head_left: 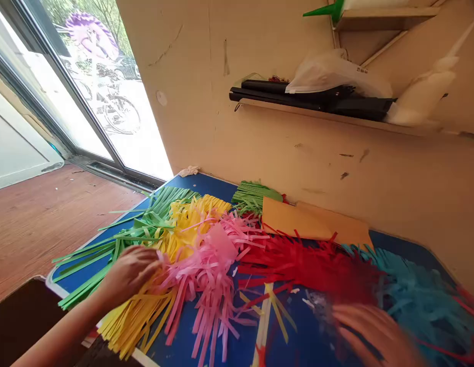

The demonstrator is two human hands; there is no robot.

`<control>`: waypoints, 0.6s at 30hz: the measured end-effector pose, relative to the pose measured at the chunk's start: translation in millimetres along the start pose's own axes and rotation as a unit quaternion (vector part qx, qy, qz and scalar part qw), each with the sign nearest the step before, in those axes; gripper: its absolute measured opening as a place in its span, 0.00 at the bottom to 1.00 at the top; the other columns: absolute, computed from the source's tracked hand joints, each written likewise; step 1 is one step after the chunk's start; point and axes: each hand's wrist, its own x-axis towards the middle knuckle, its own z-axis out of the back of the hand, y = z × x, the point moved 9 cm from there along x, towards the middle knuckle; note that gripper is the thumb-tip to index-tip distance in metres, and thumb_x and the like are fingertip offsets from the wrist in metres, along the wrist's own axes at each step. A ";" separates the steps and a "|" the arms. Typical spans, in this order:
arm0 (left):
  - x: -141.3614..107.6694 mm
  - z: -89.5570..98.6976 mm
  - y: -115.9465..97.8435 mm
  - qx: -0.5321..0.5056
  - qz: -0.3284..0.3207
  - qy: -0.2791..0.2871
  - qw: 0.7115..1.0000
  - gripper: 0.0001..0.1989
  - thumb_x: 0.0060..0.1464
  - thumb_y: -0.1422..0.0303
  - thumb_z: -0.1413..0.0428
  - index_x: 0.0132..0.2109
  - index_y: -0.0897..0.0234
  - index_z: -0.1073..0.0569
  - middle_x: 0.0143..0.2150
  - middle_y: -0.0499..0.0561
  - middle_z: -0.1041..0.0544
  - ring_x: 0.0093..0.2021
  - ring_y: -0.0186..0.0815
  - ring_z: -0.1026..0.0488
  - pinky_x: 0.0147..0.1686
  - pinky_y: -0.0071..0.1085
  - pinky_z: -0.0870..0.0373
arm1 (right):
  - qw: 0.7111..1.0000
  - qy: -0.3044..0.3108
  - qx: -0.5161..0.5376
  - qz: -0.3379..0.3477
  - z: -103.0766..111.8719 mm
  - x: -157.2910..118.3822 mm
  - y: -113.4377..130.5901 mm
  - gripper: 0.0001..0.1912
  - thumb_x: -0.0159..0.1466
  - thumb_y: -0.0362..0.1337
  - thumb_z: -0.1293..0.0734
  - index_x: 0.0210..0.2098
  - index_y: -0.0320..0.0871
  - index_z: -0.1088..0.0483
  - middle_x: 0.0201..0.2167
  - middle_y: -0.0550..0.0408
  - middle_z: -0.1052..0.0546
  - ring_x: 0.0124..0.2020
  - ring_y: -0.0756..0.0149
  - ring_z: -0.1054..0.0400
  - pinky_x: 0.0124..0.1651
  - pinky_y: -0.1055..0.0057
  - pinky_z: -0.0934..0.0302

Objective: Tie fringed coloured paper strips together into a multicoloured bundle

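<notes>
My left hand (135,272) reaches in over the paper at the left, fingers closed on the end of the pink fringed paper (211,255). Yellow fringed paper (139,318) lies under and around that hand, with green fringed paper (160,214) beyond it. At the lower right, my right hand (374,331) is smeared by motion, so its grip cannot be made out. Close to its fingers is a blurred, see-through scrap (319,306). Red fringed paper (298,260) lies just above this hand, and teal fringed paper (416,290) lies to its right.
Orange paper sheets (313,219) and another green bundle (255,196) lie at the back of the blue table (217,186), against the wall. A wall shelf (336,114) holds black rolls, a plastic bag and a white bottle (424,92). A glass door stands at the left.
</notes>
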 end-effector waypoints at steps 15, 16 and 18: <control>4.8 -42.0 32.7 0.151 0.170 0.015 0.974 0.34 0.53 0.48 0.49 0.58 0.67 0.28 0.60 0.70 0.28 0.60 0.65 0.35 0.54 0.62 0.43 | 0.949 0.288 -0.060 0.111 -284.6 263.7 121.5 0.16 0.62 0.34 0.34 0.48 0.34 0.27 0.54 0.36 0.28 0.55 0.46 0.36 0.56 0.48 0.43; -5.0 -36.9 41.6 0.153 0.171 0.007 0.973 0.31 0.56 0.49 0.52 0.57 0.64 0.27 0.60 0.67 0.27 0.60 0.63 0.34 0.53 0.58 0.41 | 0.952 0.280 -0.061 0.105 -283.2 259.5 113.0 0.17 0.64 0.34 0.36 0.52 0.36 0.28 0.57 0.38 0.30 0.57 0.47 0.38 0.57 0.48 0.45; -13.3 -16.5 46.9 0.177 0.166 -0.056 0.969 0.24 0.61 0.53 0.55 0.51 0.60 0.22 0.57 0.61 0.24 0.59 0.61 0.34 0.51 0.54 0.38 | 0.960 0.254 -0.061 0.104 -275.9 250.4 104.0 0.19 0.66 0.33 0.39 0.56 0.38 0.31 0.61 0.41 0.33 0.59 0.48 0.41 0.59 0.47 0.48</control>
